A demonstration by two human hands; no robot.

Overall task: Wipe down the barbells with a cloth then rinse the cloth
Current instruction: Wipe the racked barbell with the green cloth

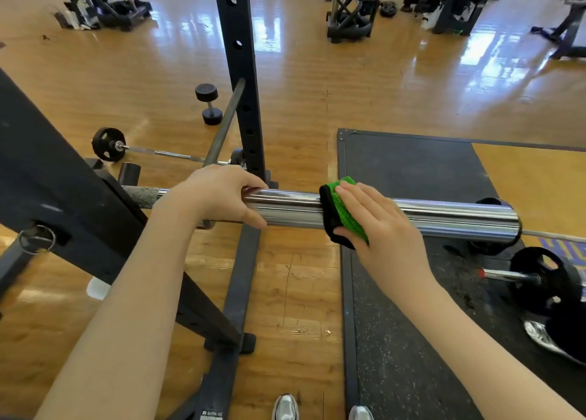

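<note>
My left hand (pixel 222 197) grips the barbell (pixel 444 218) sleeve near the rack (pixel 241 70), steadying it; my right hand (pixel 377 226) wraps the green cloth (pixel 344 212) around the chrome.

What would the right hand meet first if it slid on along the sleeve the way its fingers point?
The left hand, which grips the same sleeve. Bare chrome lies between it and the right hand with its cloth; nothing else shows in that line.

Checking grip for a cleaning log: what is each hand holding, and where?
Left hand grips the barbell sleeve near its inner end; right hand holds the green cloth wrapped over the sleeve's middle.
</note>
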